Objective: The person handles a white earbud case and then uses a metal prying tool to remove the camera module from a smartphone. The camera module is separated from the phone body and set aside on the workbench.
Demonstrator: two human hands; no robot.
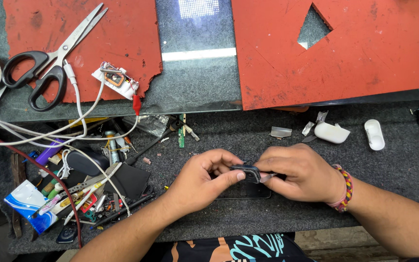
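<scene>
Head view, centre of the frame: the left hand [202,177] and the right hand [299,172] meet over the dark tabletop [248,131], both closed in a pinch on a small black part [248,172] held between them. The left thumb lies along the part's lower edge; the right fingers also grip a thin metal tool [267,177] whose tip touches the part. A dark flat phone [246,191] lies on the tabletop just below the hands. To the right of centre, near the upper edge of the mat, a white earbud case [331,132] and its separate white lid [374,134] lie apart. Upper left, scissors [49,58] rest on a red mat [122,29]; lower left, a heap of tools and white cables [81,109].
</scene>
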